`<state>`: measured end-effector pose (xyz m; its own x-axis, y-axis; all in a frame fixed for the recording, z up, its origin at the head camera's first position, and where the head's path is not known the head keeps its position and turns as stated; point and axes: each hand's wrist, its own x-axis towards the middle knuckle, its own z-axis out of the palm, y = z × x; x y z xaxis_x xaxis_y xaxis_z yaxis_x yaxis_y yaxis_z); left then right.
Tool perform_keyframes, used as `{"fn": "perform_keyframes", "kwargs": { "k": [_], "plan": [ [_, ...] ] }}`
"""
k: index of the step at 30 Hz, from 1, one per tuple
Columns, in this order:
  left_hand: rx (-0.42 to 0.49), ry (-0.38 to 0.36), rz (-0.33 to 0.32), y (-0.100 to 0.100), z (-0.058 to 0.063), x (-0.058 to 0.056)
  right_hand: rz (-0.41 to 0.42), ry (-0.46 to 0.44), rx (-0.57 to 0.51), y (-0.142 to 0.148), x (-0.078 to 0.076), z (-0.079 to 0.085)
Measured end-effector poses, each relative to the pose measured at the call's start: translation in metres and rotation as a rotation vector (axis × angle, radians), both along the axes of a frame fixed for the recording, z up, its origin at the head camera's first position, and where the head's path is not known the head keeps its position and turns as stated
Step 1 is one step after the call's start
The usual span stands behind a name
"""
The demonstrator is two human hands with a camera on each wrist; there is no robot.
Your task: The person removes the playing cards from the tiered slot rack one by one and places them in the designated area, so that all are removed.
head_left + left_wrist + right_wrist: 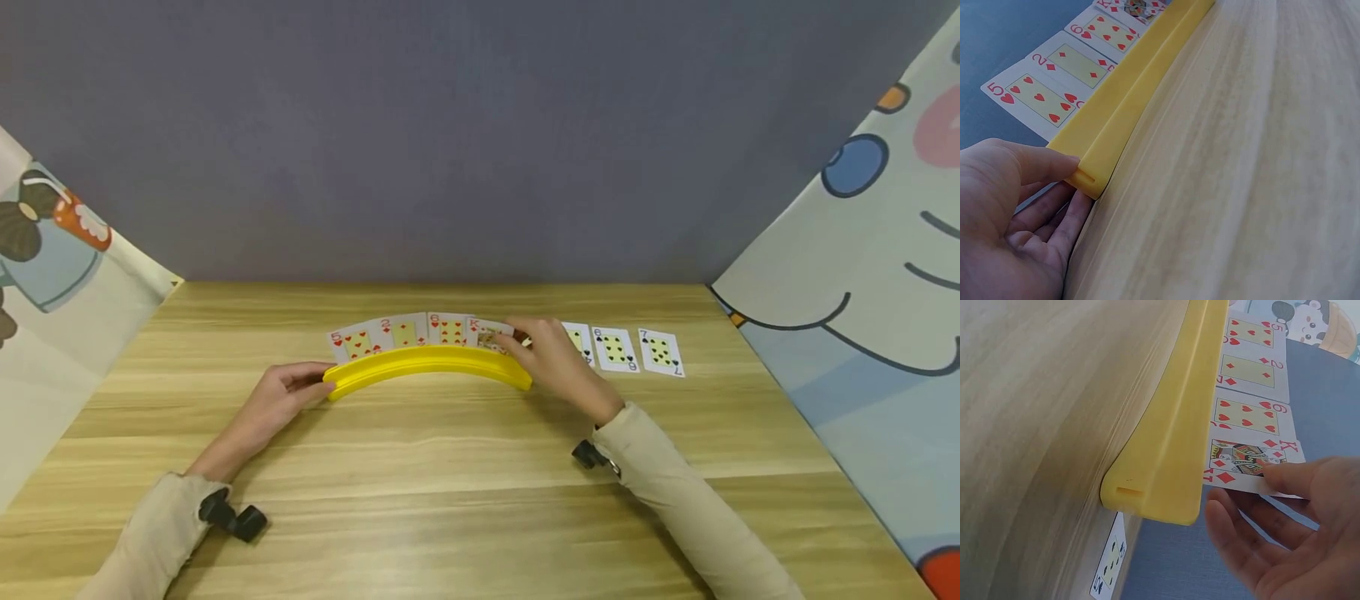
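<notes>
A curved yellow card holder [427, 360] stands on the wooden table, its slot carrying a fan of playing cards. From left to right these are the five of hearts [352, 342], the two of diamonds [403, 333], the six of hearts [1109, 32] and the king of diamonds [1238, 461]. My left hand [273, 402] pinches the holder's left end between thumb and fingers. At the other end, my right hand [555, 358] pinches the outer edge of the king, thumb on its face and fingers behind. The king's lower edge is hidden by the holder.
Right of the holder, a row of spade cards lies face up: one partly covered by my right hand, then the six of spades [615, 350] and the seven of spades [662, 352]. A grey panel [450, 150] rises behind the table, with cartoon-printed sheets at both sides.
</notes>
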<state>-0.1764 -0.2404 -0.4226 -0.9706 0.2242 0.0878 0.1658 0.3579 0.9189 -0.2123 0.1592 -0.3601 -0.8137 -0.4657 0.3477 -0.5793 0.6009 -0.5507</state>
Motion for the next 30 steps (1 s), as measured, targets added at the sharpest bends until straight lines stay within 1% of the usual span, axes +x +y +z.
{"fn": "perform_keyframes", "kwargs": {
  "k": [7, 13, 17, 24, 30],
  "plan": [
    [-0.008, -0.006, 0.014, -0.002, -0.002, 0.0, 0.015, -0.001, -0.009, -0.001, 0.0, 0.002],
    [-0.01, -0.009, -0.003, -0.001, -0.002, -0.001, 0.002, -0.004, -0.012, 0.0, 0.002, 0.006],
    [-0.01, -0.009, -0.003, -0.001, -0.002, -0.003, -0.02, -0.002, -0.009, 0.003, 0.004, 0.01],
    [-0.004, -0.01, 0.0, 0.001, -0.002, -0.004, -0.072, -0.038, -0.023, 0.014, 0.008, 0.022],
    [-0.01, -0.017, 0.019, 0.001, -0.001, -0.002, -0.09, -0.011, -0.072, 0.021, 0.008, 0.033]
  ]
}}
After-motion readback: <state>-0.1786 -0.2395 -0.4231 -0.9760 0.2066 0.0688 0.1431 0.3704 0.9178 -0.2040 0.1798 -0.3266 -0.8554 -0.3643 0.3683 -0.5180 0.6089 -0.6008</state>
